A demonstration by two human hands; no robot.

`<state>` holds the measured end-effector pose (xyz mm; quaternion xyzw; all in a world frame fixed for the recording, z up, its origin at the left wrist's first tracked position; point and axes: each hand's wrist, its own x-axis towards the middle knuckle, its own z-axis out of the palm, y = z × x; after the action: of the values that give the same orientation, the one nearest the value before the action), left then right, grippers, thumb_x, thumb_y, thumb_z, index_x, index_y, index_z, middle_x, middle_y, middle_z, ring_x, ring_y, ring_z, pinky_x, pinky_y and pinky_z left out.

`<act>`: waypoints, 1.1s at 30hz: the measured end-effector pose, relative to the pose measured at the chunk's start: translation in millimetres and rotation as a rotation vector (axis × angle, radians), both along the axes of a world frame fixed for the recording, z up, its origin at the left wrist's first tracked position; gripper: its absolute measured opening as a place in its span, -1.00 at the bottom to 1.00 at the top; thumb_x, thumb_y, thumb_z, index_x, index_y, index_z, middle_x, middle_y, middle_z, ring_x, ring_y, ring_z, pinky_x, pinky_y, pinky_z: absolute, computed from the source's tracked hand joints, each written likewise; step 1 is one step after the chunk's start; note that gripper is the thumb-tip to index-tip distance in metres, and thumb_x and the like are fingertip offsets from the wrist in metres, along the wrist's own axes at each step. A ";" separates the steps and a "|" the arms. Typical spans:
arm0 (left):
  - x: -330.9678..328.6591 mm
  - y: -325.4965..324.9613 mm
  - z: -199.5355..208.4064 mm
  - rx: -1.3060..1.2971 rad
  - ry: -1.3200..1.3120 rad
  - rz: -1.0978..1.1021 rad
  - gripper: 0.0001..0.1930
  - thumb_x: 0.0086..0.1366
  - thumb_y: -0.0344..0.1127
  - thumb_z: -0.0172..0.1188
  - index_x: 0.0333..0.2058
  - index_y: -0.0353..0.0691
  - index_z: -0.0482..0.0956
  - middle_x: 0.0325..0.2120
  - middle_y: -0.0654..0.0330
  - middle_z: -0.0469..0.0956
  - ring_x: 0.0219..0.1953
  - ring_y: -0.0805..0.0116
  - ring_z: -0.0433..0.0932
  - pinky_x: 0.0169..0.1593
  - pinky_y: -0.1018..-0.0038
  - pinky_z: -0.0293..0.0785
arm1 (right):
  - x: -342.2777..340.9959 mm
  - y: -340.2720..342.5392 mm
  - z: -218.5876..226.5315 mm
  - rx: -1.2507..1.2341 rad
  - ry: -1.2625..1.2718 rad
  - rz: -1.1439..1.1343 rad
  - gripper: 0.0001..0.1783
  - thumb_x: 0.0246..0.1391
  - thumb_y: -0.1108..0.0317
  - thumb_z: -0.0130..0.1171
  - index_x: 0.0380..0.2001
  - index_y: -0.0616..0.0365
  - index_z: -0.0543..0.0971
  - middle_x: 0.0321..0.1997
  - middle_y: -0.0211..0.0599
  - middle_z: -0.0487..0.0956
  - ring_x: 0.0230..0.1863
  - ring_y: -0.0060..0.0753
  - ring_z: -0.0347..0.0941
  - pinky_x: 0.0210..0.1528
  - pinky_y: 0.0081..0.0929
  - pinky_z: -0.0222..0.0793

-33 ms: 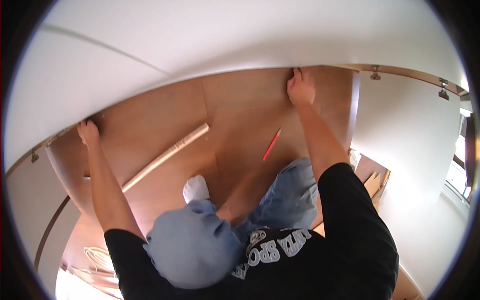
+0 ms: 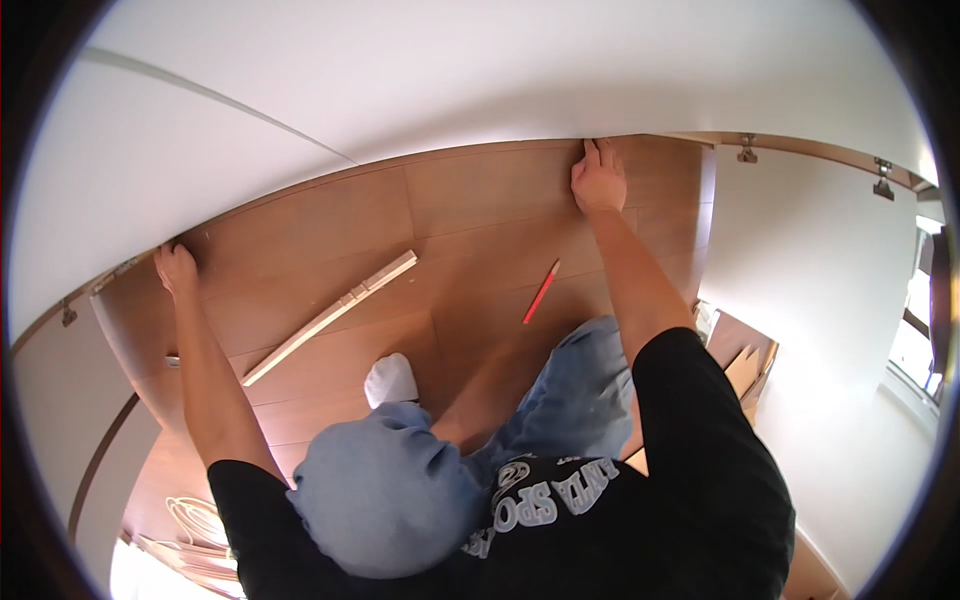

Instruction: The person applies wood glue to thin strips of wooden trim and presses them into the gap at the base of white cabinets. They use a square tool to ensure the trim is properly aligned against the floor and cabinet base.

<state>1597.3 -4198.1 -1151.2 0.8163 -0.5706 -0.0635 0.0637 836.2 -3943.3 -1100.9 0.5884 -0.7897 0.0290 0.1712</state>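
Observation:
My left hand (image 2: 176,267) is at the far left, where the wood-look plank floor (image 2: 480,180) meets the white upright surface (image 2: 480,80). Its fingers point toward that edge and are partly hidden there. Further right along the same edge, my right hand (image 2: 600,180) lies with fingers stretched forward and apart, the tips touching the base line. Neither hand shows anything held. Between them, a pale wooden strip (image 2: 330,318) with notches lies slantwise on the planks. A red pencil (image 2: 541,292) rests on the floor below my right hand.
Metal clips (image 2: 747,149) sit along the floor edge at the right, beside a white panel (image 2: 815,230). My white-socked foot (image 2: 391,380) stands mid-floor. Coiled pale cord (image 2: 197,520) lies at lower left, and cut wood pieces (image 2: 743,370) lie at the right.
The view has shifted very slightly. Both hands stay at the edge, and the strip and pencil lie where they were.

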 end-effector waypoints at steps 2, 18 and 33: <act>94.1 -10.5 38.1 -0.041 -0.247 -0.241 -0.51 0.28 -0.19 -0.03 0.14 -0.21 0.55 0.18 -0.09 0.46 0.19 -0.13 0.42 0.20 0.14 0.39 | 40.3 -20.4 -6.5 0.270 -0.215 -0.192 -0.54 0.23 0.14 0.01 0.18 -0.06 0.50 0.18 -0.14 0.53 0.20 0.01 0.44 0.21 -0.10 0.43; -77.5 94.1 55.8 -0.022 -0.165 -0.248 -0.20 0.48 0.15 -0.16 0.44 -0.36 -0.01 0.49 -0.04 -0.07 0.50 -0.08 -0.12 0.50 0.07 -0.19 | 16.8 1.1 9.3 0.415 -0.113 -0.207 -0.44 0.29 0.37 -0.16 0.35 0.16 0.26 0.48 -0.03 0.23 0.39 0.12 0.24 0.39 -0.12 0.23; -208.7 136.1 111.7 0.248 1.536 -0.285 -0.35 0.50 0.03 -0.07 0.34 -0.38 0.21 0.22 -0.11 0.45 0.28 0.09 0.43 0.38 0.19 0.20 | -22.7 13.4 7.5 0.466 0.073 -0.166 -0.44 0.26 0.36 -0.10 0.32 0.22 0.25 0.45 0.03 0.24 0.37 0.09 0.26 0.38 -0.12 0.24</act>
<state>1388.6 -4061.9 -1039.5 0.4644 -0.4546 -0.6799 0.3395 813.5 -3929.9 -1093.4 0.5459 -0.8138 -0.1895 0.0611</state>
